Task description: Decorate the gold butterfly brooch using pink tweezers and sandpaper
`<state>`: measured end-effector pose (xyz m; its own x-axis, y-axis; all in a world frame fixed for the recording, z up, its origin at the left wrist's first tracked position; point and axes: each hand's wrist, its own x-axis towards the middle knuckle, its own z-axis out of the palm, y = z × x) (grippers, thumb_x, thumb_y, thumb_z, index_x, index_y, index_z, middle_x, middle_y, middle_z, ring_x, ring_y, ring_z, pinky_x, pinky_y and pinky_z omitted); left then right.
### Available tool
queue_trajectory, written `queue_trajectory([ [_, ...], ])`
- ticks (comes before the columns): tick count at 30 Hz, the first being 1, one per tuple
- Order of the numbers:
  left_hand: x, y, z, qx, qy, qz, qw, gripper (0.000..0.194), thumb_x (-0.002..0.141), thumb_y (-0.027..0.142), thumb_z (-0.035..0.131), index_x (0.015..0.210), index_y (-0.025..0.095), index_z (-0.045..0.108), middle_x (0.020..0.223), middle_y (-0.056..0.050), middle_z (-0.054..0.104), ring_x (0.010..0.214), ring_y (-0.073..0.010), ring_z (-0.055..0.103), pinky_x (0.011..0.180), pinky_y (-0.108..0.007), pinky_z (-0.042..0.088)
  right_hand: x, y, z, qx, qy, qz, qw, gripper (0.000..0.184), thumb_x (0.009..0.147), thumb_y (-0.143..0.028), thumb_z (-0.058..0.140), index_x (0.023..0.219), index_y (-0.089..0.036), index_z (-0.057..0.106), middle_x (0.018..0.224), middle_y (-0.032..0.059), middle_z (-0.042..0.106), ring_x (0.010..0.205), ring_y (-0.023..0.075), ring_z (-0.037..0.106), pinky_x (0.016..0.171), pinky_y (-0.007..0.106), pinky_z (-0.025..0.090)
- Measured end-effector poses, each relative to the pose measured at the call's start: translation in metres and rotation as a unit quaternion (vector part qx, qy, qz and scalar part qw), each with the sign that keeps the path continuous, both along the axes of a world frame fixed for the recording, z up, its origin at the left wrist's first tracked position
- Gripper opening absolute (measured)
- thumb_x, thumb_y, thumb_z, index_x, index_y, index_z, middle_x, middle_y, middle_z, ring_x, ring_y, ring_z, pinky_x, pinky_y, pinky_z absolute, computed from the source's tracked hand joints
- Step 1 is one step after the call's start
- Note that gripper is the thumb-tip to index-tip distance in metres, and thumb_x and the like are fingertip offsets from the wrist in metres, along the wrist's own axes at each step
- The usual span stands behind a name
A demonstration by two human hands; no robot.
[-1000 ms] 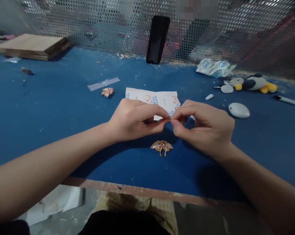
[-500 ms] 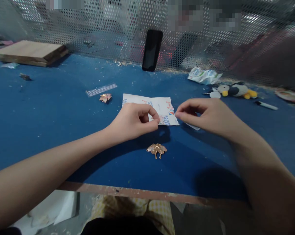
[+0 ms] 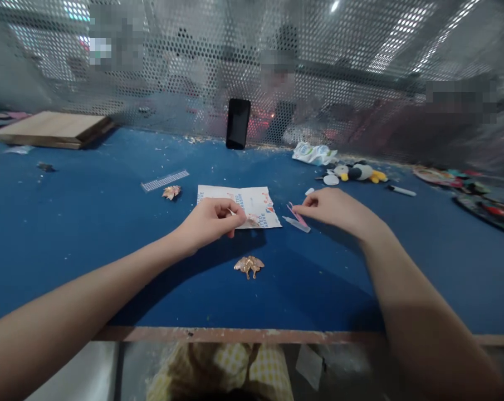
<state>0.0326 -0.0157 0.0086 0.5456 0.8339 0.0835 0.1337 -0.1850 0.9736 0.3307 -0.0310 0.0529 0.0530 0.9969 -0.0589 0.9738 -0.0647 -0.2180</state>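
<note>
My left hand (image 3: 216,220) is closed in a pinch over the near edge of a white printed paper (image 3: 252,199). By its fingertips is a small pinkish-gold piece (image 3: 254,220); whether the fingers grip it is unclear. My right hand (image 3: 335,209) is closed, its fingertips on slim pink tweezers (image 3: 298,216) to the right of the paper. Beside these lies a small translucent tube (image 3: 296,224). A gold and pink butterfly ornament (image 3: 249,267) rests nearer to me, between my forearms. A similar ornament (image 3: 172,192) lies left of the paper.
A strip of small beads (image 3: 165,181) lies at the left. Behind stand wooden boards (image 3: 51,129) and a phone (image 3: 238,123) leaning on the perforated metal screen (image 3: 185,83). To the right are a plastic packet (image 3: 314,153), a plush toy (image 3: 361,171) and a marker (image 3: 402,191).
The view has tilted up and shifted right. The pink tweezers and tube, mostly hidden before, now show at my right fingertips. My left hand stays at the paper, still pinched.
</note>
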Motion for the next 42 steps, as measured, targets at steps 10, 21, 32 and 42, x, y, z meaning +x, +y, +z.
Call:
queue_trajectory([
  [10,0.005,-0.012,0.002,-0.035,-0.058,0.040,0.997,0.014,0.086,0.027,0.065,0.079,0.017,0.060,0.052,0.005,0.055,0.044,-0.0040,0.044,0.041,-0.013,0.031,-0.009,0.008,-0.019,0.102,0.113,-0.019,0.988,0.015,0.078,-0.028,0.069,0.066,-0.021,0.064,0.067,0.0065,0.069,0.064,0.0202,0.061,0.060,0.033,0.041],
  [21,0.002,-0.023,-0.015,-0.090,-0.075,-0.012,0.993,0.024,0.086,0.039,0.067,0.084,0.018,0.057,0.050,0.009,0.050,0.038,-0.0032,0.039,0.036,-0.013,0.029,-0.088,-0.018,-0.039,0.157,0.399,0.070,0.901,0.038,0.085,-0.048,0.066,0.106,-0.017,0.071,0.090,0.0102,0.079,0.068,0.0183,0.071,0.062,0.033,0.058],
  [32,-0.004,-0.018,-0.013,-0.131,-0.101,-0.025,0.986,0.015,0.087,0.029,0.067,0.085,0.018,0.058,0.051,0.010,0.049,0.039,-0.0025,0.039,0.035,-0.011,0.030,-0.099,-0.035,-0.031,0.188,0.462,0.071,0.864,0.014,0.076,-0.028,0.081,0.089,-0.023,0.081,0.081,0.0024,0.079,0.066,0.0142,0.069,0.060,0.026,0.055],
  [42,-0.004,-0.019,-0.014,-0.139,-0.102,-0.033,0.985,0.016,0.091,0.033,0.065,0.086,0.019,0.059,0.051,0.011,0.048,0.040,-0.0024,0.037,0.035,-0.011,0.027,-0.097,-0.033,-0.043,0.146,0.547,0.074,0.821,0.009,0.087,-0.027,0.076,0.091,-0.021,0.070,0.054,-0.0063,0.061,0.049,0.0105,0.057,0.052,0.027,0.044],
])
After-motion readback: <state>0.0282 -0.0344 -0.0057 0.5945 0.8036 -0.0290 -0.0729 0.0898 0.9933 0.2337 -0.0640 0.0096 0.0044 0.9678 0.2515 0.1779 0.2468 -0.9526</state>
